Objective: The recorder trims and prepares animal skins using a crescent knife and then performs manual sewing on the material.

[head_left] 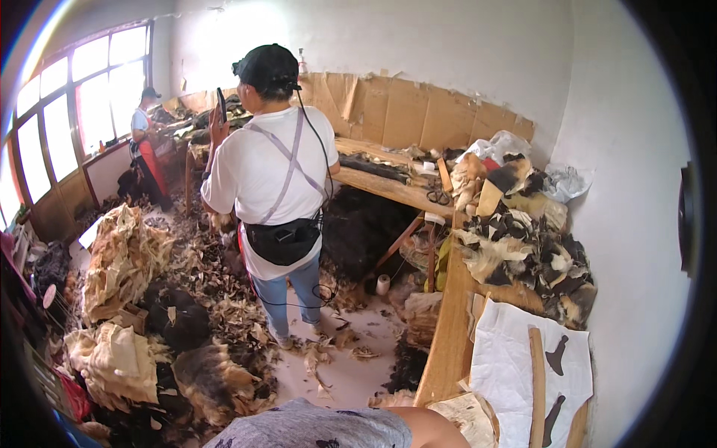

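Observation:
Neither of my hands shows in the head view. At the lower edge are my grey patterned sleeve [314,425] and part of my bare arm [433,428], beside the wooden workbench [441,358]. Just right of the arm lies a pale hide piece [467,418] on the bench. Beyond it is a white sheet [502,340] with a wooden strip [536,381] lying along it. Two dark narrow shapes, one upper [556,355] and one lower [553,420], are on the sheet's right part.
A person in a white shirt [276,164] stands ahead, holding a phone [221,104]. Another in a red apron [153,168] works by the windows. Fur scraps [216,276] and hides [112,362] cover the left floor. A fur pile [515,246] and scissors [438,196] lie on the bench.

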`<state>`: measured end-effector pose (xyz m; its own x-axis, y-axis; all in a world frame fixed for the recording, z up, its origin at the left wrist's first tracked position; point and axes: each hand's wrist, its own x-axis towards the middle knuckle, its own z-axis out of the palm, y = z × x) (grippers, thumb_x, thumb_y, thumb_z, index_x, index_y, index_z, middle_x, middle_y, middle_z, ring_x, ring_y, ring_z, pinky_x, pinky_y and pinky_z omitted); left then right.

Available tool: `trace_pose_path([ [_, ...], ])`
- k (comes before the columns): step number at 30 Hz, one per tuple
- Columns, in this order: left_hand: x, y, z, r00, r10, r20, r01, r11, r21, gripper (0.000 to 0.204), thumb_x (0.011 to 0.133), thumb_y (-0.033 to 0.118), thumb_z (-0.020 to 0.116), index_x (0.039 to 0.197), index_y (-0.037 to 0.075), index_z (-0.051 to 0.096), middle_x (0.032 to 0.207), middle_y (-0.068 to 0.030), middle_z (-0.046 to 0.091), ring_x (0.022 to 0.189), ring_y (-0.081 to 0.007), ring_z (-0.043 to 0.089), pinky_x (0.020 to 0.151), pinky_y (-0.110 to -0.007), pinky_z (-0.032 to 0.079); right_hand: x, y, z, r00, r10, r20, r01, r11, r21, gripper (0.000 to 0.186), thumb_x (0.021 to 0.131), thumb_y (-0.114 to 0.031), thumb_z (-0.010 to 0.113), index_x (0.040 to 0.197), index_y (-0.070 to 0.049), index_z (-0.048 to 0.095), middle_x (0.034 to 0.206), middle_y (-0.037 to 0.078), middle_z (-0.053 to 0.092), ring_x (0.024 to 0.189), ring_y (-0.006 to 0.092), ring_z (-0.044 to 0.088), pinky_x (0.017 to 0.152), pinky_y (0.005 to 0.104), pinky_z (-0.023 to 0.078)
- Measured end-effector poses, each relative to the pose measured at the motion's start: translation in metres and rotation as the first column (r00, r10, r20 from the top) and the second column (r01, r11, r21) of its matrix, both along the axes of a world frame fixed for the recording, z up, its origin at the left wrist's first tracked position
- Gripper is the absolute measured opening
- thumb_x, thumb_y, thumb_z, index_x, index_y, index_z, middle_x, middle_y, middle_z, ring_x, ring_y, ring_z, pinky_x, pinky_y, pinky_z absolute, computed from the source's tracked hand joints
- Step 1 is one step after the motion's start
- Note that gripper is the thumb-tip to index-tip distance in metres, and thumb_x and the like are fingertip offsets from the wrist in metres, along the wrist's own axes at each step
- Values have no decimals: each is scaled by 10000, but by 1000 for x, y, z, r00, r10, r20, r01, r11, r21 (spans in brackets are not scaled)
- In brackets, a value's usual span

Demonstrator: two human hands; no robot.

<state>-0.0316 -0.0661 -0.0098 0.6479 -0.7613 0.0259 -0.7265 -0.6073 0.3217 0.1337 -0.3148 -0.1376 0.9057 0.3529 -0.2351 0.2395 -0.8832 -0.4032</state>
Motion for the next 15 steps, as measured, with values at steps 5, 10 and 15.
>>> trace_pose_path([
  [5, 7, -3, -10, 1000, -18, -8, 19, 999, 41, 374, 825, 490, 525, 1072, 226, 622, 1053, -94, 631, 1000, -336, 570, 817, -495, 458, 0, -8, 8, 1000, -5, 16, 5, 1000, -4, 333, 924, -322, 513, 1085, -52, 623, 888, 68, 652, 771, 180, 587, 664, 308, 453],
  [10, 6, -4, -10, 1000, -11, 18, 10, 999, 48, 371, 816, 476, 538, 1080, 227, 617, 1055, -90, 631, 996, -339, 568, 806, -505, 459, -4, -18, 14, 1000, -19, 23, 19, 1000, -6, 333, 928, -320, 509, 1072, -48, 634, 865, 64, 663, 750, 169, 595, 646, 302, 459],
  [15, 11, -9, -18, 999, -26, 40, 25, 999, 45, 386, 810, 475, 542, 1101, 231, 613, 1053, -91, 632, 997, -342, 568, 801, -518, 456, -12, -37, 19, 999, -41, 30, 41, 999, -12, 334, 931, -319, 505, 1059, -43, 645, 842, 60, 674, 729, 159, 604, 627, 296, 464],
])
